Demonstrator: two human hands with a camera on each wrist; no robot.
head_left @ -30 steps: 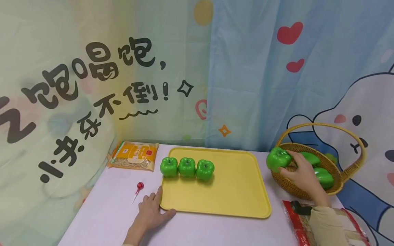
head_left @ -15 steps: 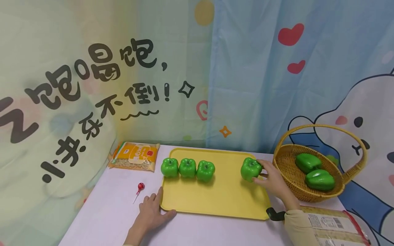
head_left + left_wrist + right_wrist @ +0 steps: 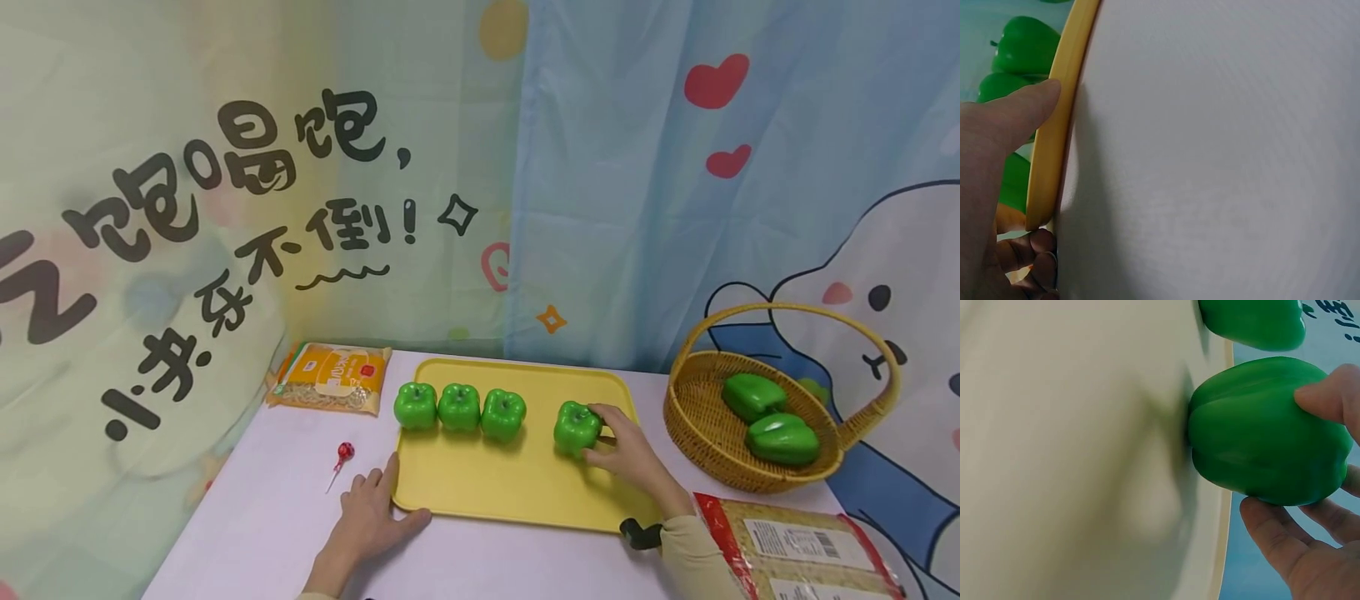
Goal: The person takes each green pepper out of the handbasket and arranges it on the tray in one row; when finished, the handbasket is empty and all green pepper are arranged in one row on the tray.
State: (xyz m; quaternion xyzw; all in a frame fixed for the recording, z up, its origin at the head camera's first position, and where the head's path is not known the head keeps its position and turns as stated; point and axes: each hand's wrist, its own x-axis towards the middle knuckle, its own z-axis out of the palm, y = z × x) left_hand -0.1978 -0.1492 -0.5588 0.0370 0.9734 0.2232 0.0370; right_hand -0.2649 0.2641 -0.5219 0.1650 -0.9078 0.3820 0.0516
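My right hand (image 3: 628,450) holds a green bell pepper (image 3: 577,428) upright between thumb and fingers over the right half of the yellow tray (image 3: 480,492). In the right wrist view, the pepper's (image 3: 1260,431) base is right at the tray surface, with a shadow beside it. Three more green bell peppers (image 3: 459,407) stand in a row at the tray's back left. My left hand (image 3: 369,518) rests at the tray's front left corner. Its thumb (image 3: 1038,100) lies against the front rim, while the other fingers are along the left side.
A wicker basket (image 3: 693,454) with a tall handle holds two green peppers (image 3: 780,437) at the right. In front of it lies a red-edged food packet (image 3: 810,542). An orange packet (image 3: 330,377) and a red lollipop (image 3: 344,452) lie left of the tray. A printed curtain (image 3: 592,183) hangs behind.
My right hand has carried the bell pepper leftward from the basket and lowered it over the tray. My left hand has stayed at the tray corner.
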